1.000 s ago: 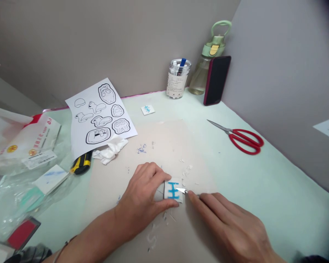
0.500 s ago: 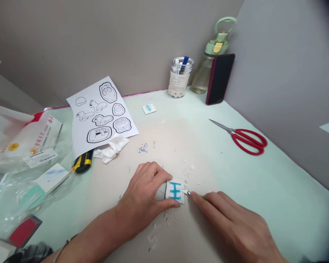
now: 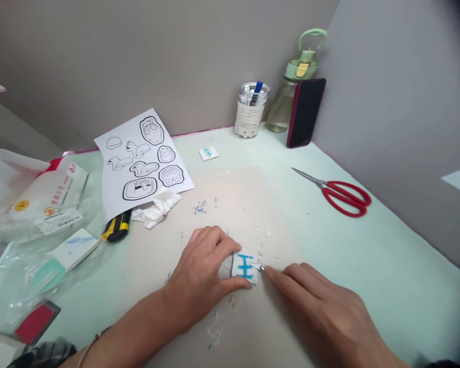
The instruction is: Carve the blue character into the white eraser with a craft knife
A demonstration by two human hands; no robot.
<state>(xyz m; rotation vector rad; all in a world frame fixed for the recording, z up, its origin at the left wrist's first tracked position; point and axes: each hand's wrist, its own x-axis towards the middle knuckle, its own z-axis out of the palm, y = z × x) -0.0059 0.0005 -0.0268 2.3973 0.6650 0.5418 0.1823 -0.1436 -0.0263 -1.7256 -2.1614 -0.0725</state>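
Observation:
A small white block with a blue character on its face lies on the beige mat. My left hand holds it from the left, thumb and fingers on opposite edges. My right hand is closed round a small knife; its pointed blade touches the block's right part, near the blue strokes, and the handle is mostly hidden by the fingers. Small pale shavings are scattered around the block. Farther back lies a second white tile with blue marks.
Red-handled scissors lie at right. At the back stand a pen jar, a green bottle and a phone. At left are a printed sheet, crumpled tissue, yellow-black cutter, plastic bags and red ink pad.
The view has shifted slightly. My right hand and the knife have moved very little, and my left hand keeps its hold on the block.

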